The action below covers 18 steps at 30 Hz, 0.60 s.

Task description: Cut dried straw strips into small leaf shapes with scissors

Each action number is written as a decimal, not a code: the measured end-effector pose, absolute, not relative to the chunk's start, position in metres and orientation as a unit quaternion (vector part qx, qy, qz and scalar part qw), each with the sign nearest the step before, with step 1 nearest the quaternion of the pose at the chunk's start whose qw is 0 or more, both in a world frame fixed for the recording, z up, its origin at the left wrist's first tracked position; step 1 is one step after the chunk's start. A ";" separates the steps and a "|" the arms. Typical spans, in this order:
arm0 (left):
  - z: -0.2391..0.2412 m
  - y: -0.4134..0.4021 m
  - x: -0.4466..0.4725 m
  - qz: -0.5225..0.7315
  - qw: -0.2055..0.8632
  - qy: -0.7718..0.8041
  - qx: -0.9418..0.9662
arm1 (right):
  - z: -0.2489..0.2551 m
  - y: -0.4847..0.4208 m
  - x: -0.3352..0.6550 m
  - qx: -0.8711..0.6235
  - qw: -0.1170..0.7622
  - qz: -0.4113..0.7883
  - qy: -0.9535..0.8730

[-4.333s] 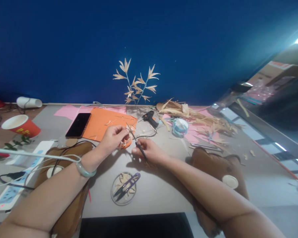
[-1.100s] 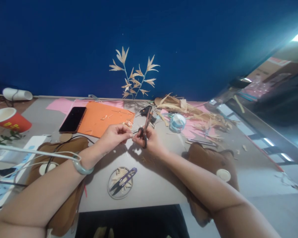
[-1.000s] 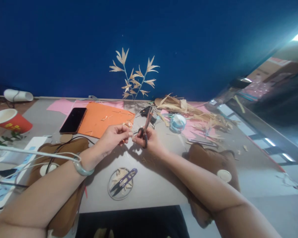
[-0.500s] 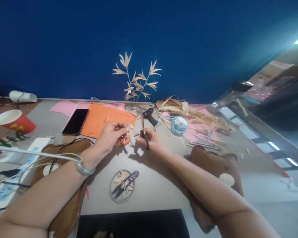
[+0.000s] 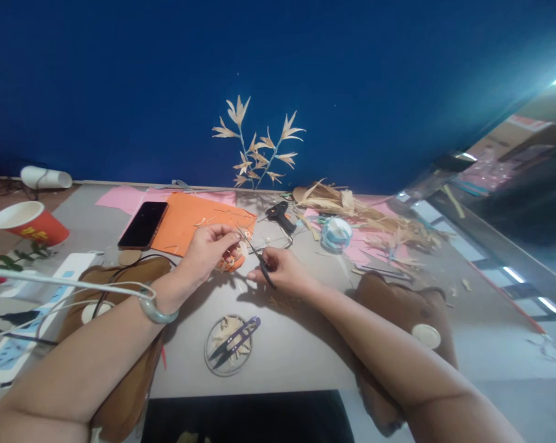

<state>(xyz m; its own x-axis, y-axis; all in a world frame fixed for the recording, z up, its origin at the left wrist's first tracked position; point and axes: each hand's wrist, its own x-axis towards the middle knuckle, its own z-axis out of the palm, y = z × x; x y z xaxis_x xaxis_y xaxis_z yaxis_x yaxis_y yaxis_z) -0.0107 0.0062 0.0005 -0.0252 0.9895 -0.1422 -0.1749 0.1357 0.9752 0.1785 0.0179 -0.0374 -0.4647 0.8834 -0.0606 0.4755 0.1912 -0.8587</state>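
My left hand (image 5: 210,249) is closed in a pinch on a small pale-and-orange piece (image 5: 232,261), whose details are partly hidden by the fingers. My right hand (image 5: 284,269) grips slim dark-handled scissors (image 5: 262,263). Their thin metal tips point up and left, close to the left fingertips; whether they touch the piece I cannot tell. Nearer me, purple-handled thread snips (image 5: 236,342) lie across a round shallow dish (image 5: 207,354) of pale scraps. Behind the hands are an orange sheet (image 5: 180,224) and a black glue gun (image 5: 281,216).
A branch of pale straw flowers (image 5: 259,144) stands against the blue panel. Straw strips (image 5: 370,212) and a tape roll (image 5: 336,234) are at right. A phone (image 5: 143,225), red cup (image 5: 42,223), power strip (image 5: 69,271) and cables are at left. Brown cushions (image 5: 398,307) lie beneath my forearms.
The scissors in my right hand have swung from nearly upright to leaning left, their tips now at my left fingertips. My left hand stays nearly in place.
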 end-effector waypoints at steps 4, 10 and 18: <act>0.001 0.006 -0.011 0.511 0.565 0.504 0.407 | -0.039 0.018 0.178 -0.457 0.231 0.446 -0.734; -0.001 0.007 -0.011 0.519 0.561 0.502 0.406 | -0.042 0.019 0.178 -0.455 0.241 0.440 -0.735; 0.001 0.007 -0.011 0.523 0.556 0.503 0.405 | -0.043 0.022 0.180 -0.468 0.239 0.409 -0.746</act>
<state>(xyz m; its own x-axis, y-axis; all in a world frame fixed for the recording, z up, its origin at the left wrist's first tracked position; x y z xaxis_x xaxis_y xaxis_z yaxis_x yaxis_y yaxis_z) -0.0114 0.0069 0.0008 -0.0527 0.9892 -0.1367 -0.1736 0.1258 0.9768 0.1803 0.0220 -0.0430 -0.4470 0.8942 -0.0255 0.5027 0.2275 -0.8340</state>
